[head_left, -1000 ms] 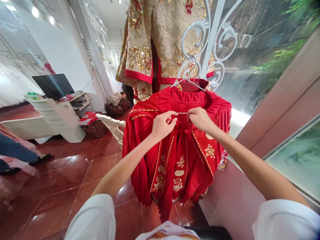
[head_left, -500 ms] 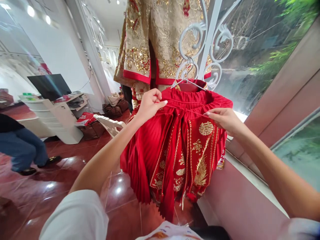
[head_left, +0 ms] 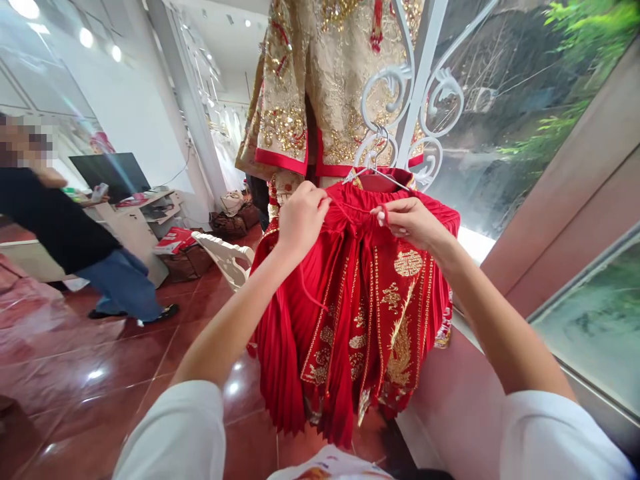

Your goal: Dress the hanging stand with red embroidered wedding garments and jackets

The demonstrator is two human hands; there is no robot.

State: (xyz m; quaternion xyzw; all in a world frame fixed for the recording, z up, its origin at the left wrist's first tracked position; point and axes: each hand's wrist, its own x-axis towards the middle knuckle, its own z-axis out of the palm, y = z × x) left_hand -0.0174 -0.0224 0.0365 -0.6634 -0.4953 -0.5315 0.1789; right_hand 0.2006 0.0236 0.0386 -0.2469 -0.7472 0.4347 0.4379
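Observation:
A red pleated skirt (head_left: 283,320) with gold embroidery hangs in front of me from a metal hanger (head_left: 376,160) hooked on white scrolled ironwork. A thin red drawstring (head_left: 313,293) runs across its gathered waist. My left hand (head_left: 303,220) is closed on the string at the left of the waistband, and a loose length dangles below it. My right hand (head_left: 407,220) pinches the string at the waist's right, with a bit of it looped by the fingertips. Between the hands the cord stretches over the bunched fabric.
A beige beaded jacket (head_left: 345,100) with red trim hangs behind the skirt. White ironwork (head_left: 417,80) and a window stand at the right. Left are a white chair (head_left: 225,253), a desk with a monitor (head_left: 110,177), bags, and a person (head_left: 75,227) in dark top and jeans.
My right hand has moved left, closer to my left hand, and the string now loops at its fingers. A loose string end hangs below my left hand. The person has moved further into view.

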